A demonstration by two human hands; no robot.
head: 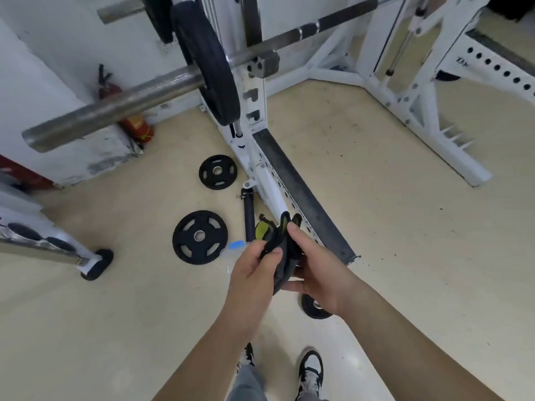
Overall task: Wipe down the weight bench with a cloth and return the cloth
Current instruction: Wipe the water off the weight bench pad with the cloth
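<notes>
Cloth (278, 250), dark with yellow-green bits, is sitting bunched up between both hands, out in front of the person and above the floor. Starting on the left, a white frame with a black foot (98, 263) is standing at the edge. I cannot tell if it is part of the bench. A big black weight plate (199, 237) is lying on the floor beside it. The left hand (254, 273) is pinching the cloth with the thumb on top. The right hand (321, 273) is holding the cloth from the other side, fingers curling round it. Further right, a white rack (425, 117) is standing on the floor. The person seems to be getting the cloth ready. To do that well, they should be opening it out flat and gripping one edge firmly, so a wide clean side is facing the bench pad.
</notes>
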